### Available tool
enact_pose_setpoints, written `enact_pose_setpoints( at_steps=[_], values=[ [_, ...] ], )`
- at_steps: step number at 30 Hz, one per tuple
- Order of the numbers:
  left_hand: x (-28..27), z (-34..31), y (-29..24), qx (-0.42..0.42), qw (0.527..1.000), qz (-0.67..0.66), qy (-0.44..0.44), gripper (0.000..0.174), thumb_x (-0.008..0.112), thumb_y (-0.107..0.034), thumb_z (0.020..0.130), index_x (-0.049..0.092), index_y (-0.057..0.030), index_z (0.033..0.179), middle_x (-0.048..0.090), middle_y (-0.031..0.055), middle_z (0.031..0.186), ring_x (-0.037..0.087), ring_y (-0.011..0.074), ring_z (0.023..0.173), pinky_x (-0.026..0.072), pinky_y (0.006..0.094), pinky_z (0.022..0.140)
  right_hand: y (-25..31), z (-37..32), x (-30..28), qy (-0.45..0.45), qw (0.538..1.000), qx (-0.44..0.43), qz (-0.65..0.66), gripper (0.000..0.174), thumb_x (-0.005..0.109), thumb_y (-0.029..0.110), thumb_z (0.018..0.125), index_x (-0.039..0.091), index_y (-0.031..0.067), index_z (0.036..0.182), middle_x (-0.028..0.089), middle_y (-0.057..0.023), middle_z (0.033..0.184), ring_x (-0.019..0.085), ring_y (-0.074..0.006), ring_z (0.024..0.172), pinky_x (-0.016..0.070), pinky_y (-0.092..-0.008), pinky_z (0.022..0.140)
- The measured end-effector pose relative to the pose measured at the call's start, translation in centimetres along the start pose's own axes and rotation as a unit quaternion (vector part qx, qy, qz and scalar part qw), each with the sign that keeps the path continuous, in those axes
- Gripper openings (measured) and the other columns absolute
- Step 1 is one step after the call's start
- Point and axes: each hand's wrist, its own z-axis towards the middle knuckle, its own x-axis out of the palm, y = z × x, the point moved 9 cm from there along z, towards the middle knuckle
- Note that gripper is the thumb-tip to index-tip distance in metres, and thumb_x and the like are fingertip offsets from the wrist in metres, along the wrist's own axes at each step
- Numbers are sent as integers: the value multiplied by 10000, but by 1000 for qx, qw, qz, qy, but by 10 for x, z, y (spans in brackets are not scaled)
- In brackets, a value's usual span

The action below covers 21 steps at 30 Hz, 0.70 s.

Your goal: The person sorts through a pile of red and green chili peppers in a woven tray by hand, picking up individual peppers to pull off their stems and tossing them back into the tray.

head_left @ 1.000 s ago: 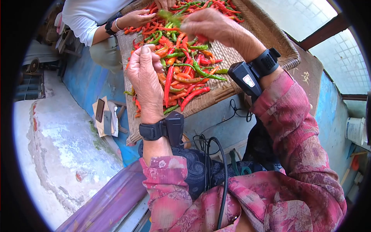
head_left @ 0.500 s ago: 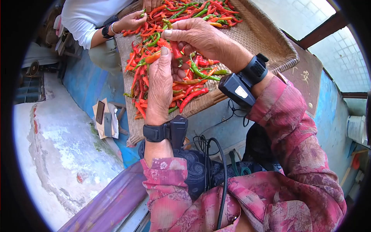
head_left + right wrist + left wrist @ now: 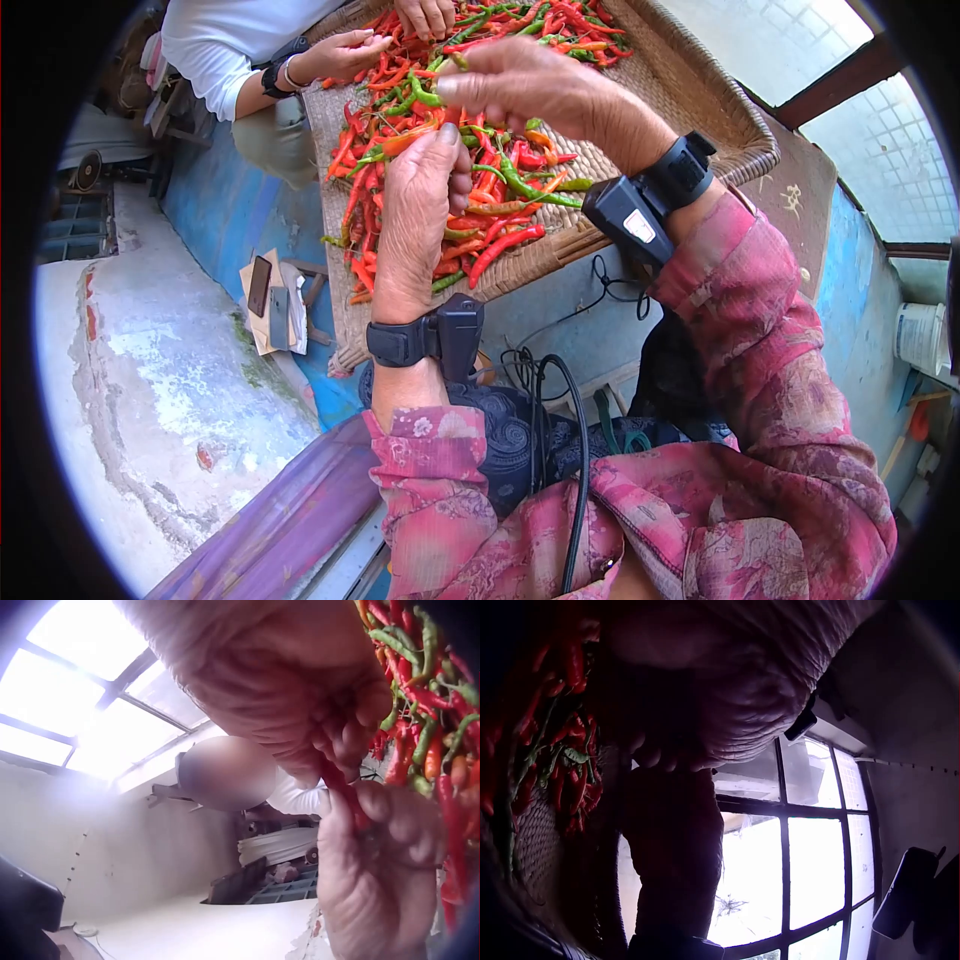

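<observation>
A red chili pepper [image 3: 345,796] spans the gap between my two hands in the right wrist view. My left hand [image 3: 420,205] pinches its lower end between thumb and fingers. Above it, the curled fingers of my right hand [image 3: 545,88] grip the other end. Both hands are raised over a heap of red, orange and green chili peppers [image 3: 500,215] on a woven tray [image 3: 690,110]. An orange pepper [image 3: 400,142] shows beside my left thumb. In the left wrist view, my dark left palm [image 3: 742,697] hides the held pepper.
Across the tray, another person's hands [image 3: 345,55] are at the heap's far side. A cable [image 3: 575,420] runs down in front of my body. At the left, a phone [image 3: 259,286] lies on a small stand. A white bucket [image 3: 920,335] stands at the right.
My left hand has moved right and slightly up from the tray's left part. My right hand came down to meet it, then rose a little. The other person's hands shifted slightly.
</observation>
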Motion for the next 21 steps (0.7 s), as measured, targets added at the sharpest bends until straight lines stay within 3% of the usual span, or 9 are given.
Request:
enact_pose_setpoints(
  at_steps=[6,8,9,10,12,13,16,18,21],
  values=[
    [0,-1,-4,4,999,19,-34,450,434,-454,912,568,-33,830,503,-10,648,457,51,550,383,191,499,-13,4,-20,-38,999,35,17,320,567,321,871,616,5,896,575,-11,684,542,-60,583,456,-194,505],
    [-15,1,-4,23,996,-17,-80,465,401,-456,926,567,-27,857,509,-7,652,461,48,549,382,183,497,-30,10,-52,-165,973,25,158,327,576,316,865,604,-1,941,594,-35,745,552,-67,627,466,-197,533],
    [-19,0,-5,23,996,-16,-88,457,393,-443,933,569,-25,872,507,-8,651,458,44,552,380,176,501,-36,17,-55,-139,934,31,327,465,585,178,819,434,-106,1155,590,-118,711,576,-172,624,474,-288,552],
    [-18,0,-7,24,996,-15,-88,457,393,-443,933,569,-25,872,507,-8,651,458,44,552,380,176,501,-41,18,-56,-140,934,30,327,465,585,178,819,434,-106,1155,590,-118,711,576,-172,624,474,-288,552],
    [-17,-1,-10,32,996,-3,-77,434,405,-429,933,571,-31,875,506,-10,650,458,46,554,382,177,507,-51,18,-61,-175,978,47,103,365,580,312,861,576,-17,1019,606,-62,801,557,-79,668,466,-191,565],
    [-17,0,-9,32,997,-3,-77,434,405,-429,933,571,-31,875,506,-10,650,458,46,554,382,177,507,-56,25,-52,-124,989,74,-22,428,587,310,856,534,-46,1087,605,-75,821,574,-94,705,482,-228,602],
    [-14,3,-9,46,997,-16,-61,393,444,-407,925,574,-38,892,528,-7,666,474,45,553,392,161,511,-37,19,-3,-24,856,-111,-505,406,607,136,778,517,36,1161,608,-147,913,613,-281,835,494,-390,738],
    [-17,2,-8,48,996,-15,-71,384,449,-397,926,575,-37,884,528,-7,664,473,45,553,393,163,516,-48,9,11,32,851,-32,-524,458,569,24,740,500,76,1190,519,-156,1070,564,-304,968,473,-383,791],
    [-19,0,-11,54,995,-21,-82,365,459,-376,927,577,-35,869,527,-8,661,471,44,554,393,165,520,-67,19,19,20,848,-73,-524,495,571,-8,722,488,75,1203,513,-149,1071,561,-307,962,469,-389,788]
  ],
)
